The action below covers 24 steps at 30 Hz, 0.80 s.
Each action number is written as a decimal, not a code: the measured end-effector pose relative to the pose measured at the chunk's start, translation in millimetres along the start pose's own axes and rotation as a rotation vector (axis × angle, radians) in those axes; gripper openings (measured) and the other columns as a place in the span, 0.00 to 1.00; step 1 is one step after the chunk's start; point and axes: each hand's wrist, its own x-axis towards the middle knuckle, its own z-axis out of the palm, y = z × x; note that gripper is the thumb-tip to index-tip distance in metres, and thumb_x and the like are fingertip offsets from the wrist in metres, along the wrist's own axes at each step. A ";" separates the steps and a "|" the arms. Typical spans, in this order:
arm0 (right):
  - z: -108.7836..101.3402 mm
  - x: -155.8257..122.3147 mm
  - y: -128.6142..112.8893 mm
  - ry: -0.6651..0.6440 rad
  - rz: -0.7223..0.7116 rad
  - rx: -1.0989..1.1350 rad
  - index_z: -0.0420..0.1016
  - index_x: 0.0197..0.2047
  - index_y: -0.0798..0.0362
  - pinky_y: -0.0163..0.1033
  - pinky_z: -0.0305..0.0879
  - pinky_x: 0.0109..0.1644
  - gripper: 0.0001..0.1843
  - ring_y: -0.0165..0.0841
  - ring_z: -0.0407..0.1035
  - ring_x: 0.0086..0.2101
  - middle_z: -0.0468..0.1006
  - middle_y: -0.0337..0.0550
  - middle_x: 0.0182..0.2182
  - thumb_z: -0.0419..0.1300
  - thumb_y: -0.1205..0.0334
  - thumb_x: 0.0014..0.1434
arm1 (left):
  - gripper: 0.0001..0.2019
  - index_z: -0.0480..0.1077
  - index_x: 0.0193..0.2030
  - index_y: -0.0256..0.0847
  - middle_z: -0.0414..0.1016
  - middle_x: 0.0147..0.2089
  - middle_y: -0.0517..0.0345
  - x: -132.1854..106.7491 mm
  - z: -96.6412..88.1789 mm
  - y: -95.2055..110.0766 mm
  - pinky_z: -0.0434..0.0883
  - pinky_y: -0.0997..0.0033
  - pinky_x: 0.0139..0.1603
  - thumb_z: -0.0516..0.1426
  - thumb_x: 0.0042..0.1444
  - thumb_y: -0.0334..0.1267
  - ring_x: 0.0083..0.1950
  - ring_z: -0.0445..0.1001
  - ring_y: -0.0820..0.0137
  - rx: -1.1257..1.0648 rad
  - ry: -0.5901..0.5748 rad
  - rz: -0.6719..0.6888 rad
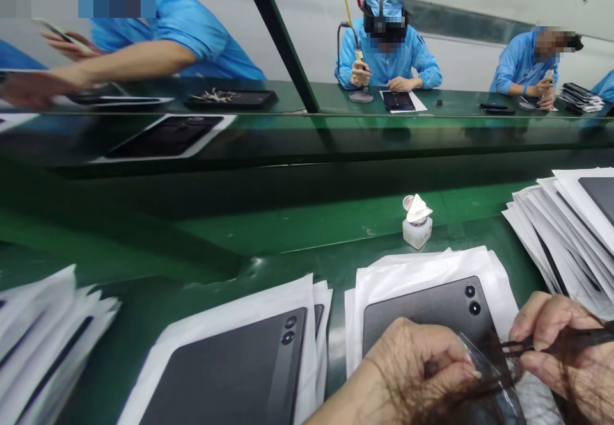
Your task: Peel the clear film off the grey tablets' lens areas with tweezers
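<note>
Over a dark grey tablet with two camera lenses, my left hand pinches a clear plastic film between thumb and fingers. Closed around black tweezers, my right hand is at the tablet's right side. The tweezer tips point left, close to the film; I cannot tell whether they touch it. Under the tablet are white sheets. Dark blurred strands, like hair, cross in front of both hands and hide part of the film and the tablet's lower part.
Left of my hands, another grey tablet lies on white sheets. Stacks of wrapped tablets stand at far left and right. A small white bottle with tissue stands behind. Co-workers in blue sit across the green bench.
</note>
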 end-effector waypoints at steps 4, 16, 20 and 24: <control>1.3 4.5 -4.2 -0.030 -0.051 -0.049 0.79 0.26 0.41 0.34 0.77 0.23 0.10 0.34 0.77 0.20 0.84 0.39 0.22 0.75 0.64 0.45 | 0.13 0.74 0.23 0.45 0.66 0.18 0.65 0.9 -0.6 0.8 0.57 0.68 0.22 0.65 0.49 0.51 0.20 0.65 0.69 0.026 0.008 0.010; -5.2 -3.5 15.4 -0.039 -0.061 -0.047 0.80 0.28 0.40 0.37 0.78 0.26 0.09 0.36 0.77 0.23 0.83 0.39 0.24 0.74 0.63 0.48 | 0.13 0.72 0.23 0.47 0.64 0.17 0.66 2.6 -0.1 0.3 0.59 0.68 0.21 0.64 0.47 0.52 0.19 0.63 0.69 0.079 0.002 0.013; -4.9 -3.0 16.3 -0.039 -0.073 -0.049 0.79 0.28 0.41 0.37 0.78 0.26 0.09 0.36 0.77 0.23 0.84 0.40 0.24 0.74 0.64 0.49 | 0.12 0.73 0.24 0.47 0.67 0.19 0.64 2.6 0.0 2.5 0.62 0.68 0.21 0.62 0.49 0.51 0.20 0.65 0.69 0.091 0.012 -0.001; -3.3 -2.1 10.2 -0.039 -0.119 -0.057 0.80 0.28 0.39 0.37 0.78 0.25 0.10 0.37 0.78 0.22 0.83 0.39 0.23 0.74 0.65 0.48 | 0.14 0.71 0.23 0.48 0.63 0.18 0.64 3.1 1.1 6.2 0.62 0.68 0.20 0.61 0.48 0.54 0.20 0.64 0.68 0.138 0.013 -0.031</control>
